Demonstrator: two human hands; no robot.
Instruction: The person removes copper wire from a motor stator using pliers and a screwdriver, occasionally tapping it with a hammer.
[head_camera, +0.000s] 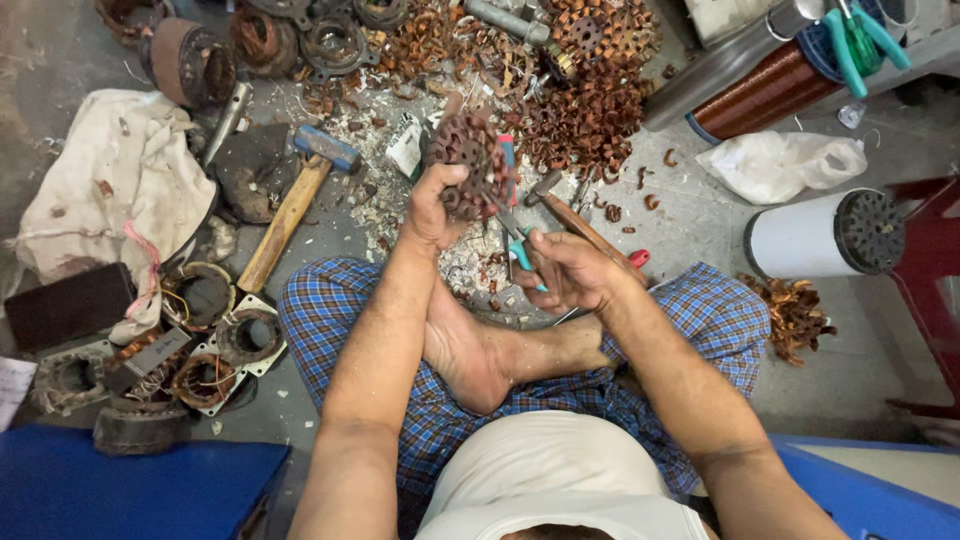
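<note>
I sit cross-legged on the floor in blue checked trousers (330, 310). My left hand (432, 205) grips a round rusty motor core (468, 165) with copper windings, held up in front of me. My right hand (562, 270) is closed on teal-handled pliers (517, 240) whose jaws reach up to the core's right side. A pile of cut copper wire pieces (590, 110) lies just beyond the core.
A wooden-handled hammer (290, 205) lies at the left beside a dirty cloth (110, 190). Several motor stators (205, 330) sit at my left knee. A white cylinder (825, 235), a plastic bag (780, 165) and a copper wire spool (765, 90) are at the right.
</note>
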